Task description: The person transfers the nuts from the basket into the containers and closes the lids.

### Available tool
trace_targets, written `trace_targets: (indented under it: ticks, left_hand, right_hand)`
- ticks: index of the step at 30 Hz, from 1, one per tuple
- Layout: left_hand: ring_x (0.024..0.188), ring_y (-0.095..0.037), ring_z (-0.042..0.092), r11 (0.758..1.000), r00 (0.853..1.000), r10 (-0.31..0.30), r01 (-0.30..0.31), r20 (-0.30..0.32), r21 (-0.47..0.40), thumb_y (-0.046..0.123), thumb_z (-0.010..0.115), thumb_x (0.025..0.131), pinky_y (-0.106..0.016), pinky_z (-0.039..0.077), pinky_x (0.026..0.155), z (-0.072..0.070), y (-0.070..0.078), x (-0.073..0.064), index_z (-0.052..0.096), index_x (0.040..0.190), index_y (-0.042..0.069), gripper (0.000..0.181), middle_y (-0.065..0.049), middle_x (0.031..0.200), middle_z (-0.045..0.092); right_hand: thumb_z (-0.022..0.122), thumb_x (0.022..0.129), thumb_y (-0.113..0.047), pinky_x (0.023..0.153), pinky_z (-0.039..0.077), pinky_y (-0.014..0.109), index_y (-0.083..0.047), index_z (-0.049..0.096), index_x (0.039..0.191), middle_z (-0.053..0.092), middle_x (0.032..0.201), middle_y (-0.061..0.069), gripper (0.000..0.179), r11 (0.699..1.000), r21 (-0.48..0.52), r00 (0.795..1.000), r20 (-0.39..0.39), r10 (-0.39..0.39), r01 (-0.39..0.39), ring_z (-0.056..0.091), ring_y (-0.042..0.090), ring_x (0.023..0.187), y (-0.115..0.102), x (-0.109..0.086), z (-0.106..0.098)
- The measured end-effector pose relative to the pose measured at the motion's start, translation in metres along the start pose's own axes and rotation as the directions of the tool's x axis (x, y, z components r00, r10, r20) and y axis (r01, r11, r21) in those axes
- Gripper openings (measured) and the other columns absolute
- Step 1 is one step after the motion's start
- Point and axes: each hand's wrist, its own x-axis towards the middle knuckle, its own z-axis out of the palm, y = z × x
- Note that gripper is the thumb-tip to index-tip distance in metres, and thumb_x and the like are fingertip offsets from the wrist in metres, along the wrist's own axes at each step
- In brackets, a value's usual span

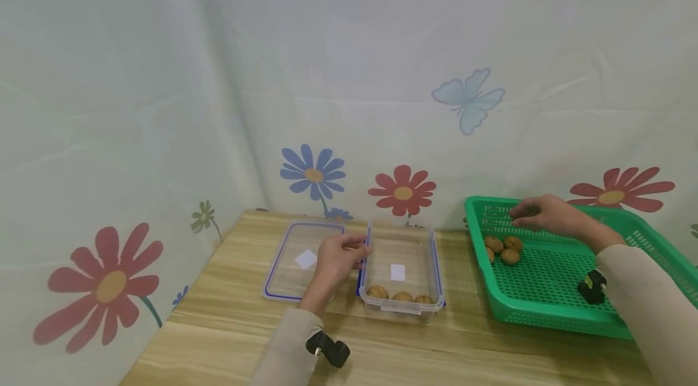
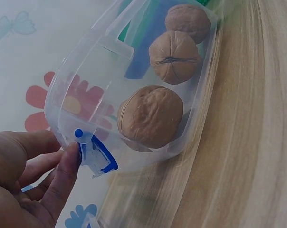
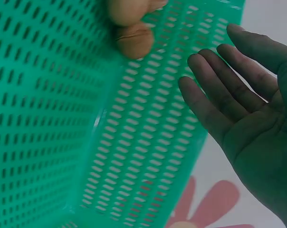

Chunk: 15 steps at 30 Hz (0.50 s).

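My left hand (image 1: 339,257) pinches the left rim of a clear plastic food container (image 1: 435,265), its fingertips beside a blue clip (image 2: 98,154) in the left wrist view. Along the container's near side lie three walnuts (image 2: 152,116), and a small white label (image 1: 397,272) shows on it. Over the green plastic basket (image 1: 493,289) hovers my right hand (image 1: 551,216), palm bare and fingers loosely extended in the right wrist view. Below and left of that hand, several walnuts (image 1: 510,256) sit in the basket's left part.
A clear lid (image 1: 283,271) with a blue seal and white label lies left of the container on the wooden table (image 1: 212,319). Behind everything hangs a pale cloth (image 1: 354,71) printed with flowers and a butterfly. The basket stands against it at the right.
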Motion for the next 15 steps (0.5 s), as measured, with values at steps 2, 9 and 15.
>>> trace_targets:
  ticks: [2,9,15]
  left_hand:
    - [0.086,-0.026,0.075,1.0,1.0,0.002,-0.002,-0.002,0.003,0.001,0.078,0.094,-0.033,0.067,0.071,0.0,0.0,0.0,0.075,0.124,-0.003,0.031,-0.013,0.103,0.076]
    - [0.086,-0.024,0.075,1.0,1.0,0.005,-0.005,-0.01,0.007,0.001,0.078,0.094,-0.032,0.067,0.07,0.001,-0.002,-0.001,0.076,0.124,-0.003,0.031,-0.013,0.102,0.076]
    - [0.085,-0.024,0.075,1.0,1.0,0.007,-0.007,-0.016,0.015,0.002,0.079,0.093,-0.032,0.067,0.071,0.002,-0.004,-0.002,0.076,0.123,-0.002,0.031,-0.012,0.102,0.076]
  right_hand:
    - [0.063,0.108,-0.012,0.086,0.064,0.055,0.018,0.06,0.133,0.067,0.126,0.033,0.039,1.0,0.013,1.0,0.008,0.01,-0.01,0.07,0.044,0.106,0.005,-0.001,0.001]
    - [0.065,0.106,-0.01,0.081,0.065,0.051,0.018,0.062,0.129,0.069,0.12,0.031,0.036,0.999,0.021,0.999,0.036,0.036,-0.037,0.071,0.042,0.102,0.022,-0.002,0.009]
    - [0.066,0.104,-0.008,0.079,0.065,0.052,0.018,0.063,0.125,0.069,0.118,0.03,0.034,0.998,0.03,0.996,0.064,0.057,-0.059,0.071,0.042,0.101,0.035,0.0,0.017]
